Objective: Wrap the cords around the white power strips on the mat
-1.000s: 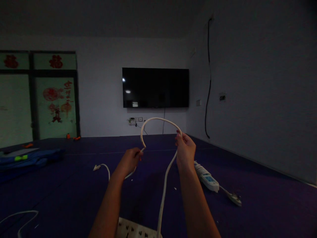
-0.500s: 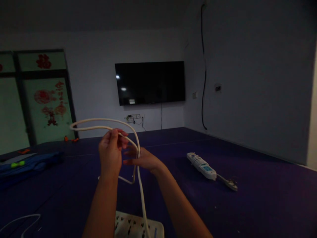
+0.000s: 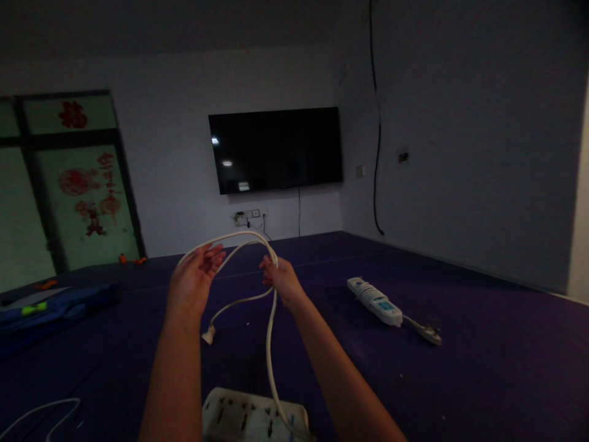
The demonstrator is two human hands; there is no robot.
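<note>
A white power cord [image 3: 271,344] rises from a white power strip [image 3: 239,411] in front of me and is looped in the air between my hands. My left hand [image 3: 191,282] holds the far-left bend of the loop, with loosely curled fingers; part of the cord is hidden behind that hand. My right hand [image 3: 283,279] is closed on the cord where its strands cross, the thumb and fingers pinching. The cord's free end hangs down to a white plug [image 3: 208,334] below and between the hands.
A second white power strip [image 3: 375,301], its cord wrapped round it, lies on the dark purple surface [image 3: 460,368] at right. Blue cloth [image 3: 69,307] lies at left, and a thin white cable [image 3: 41,405] at lower left. A television [image 3: 276,150] hangs on the far wall.
My hands have moved apart, the left one leftward and the right one slightly rightward. The loop now stretches between them, and the plug has come into clear view below.
</note>
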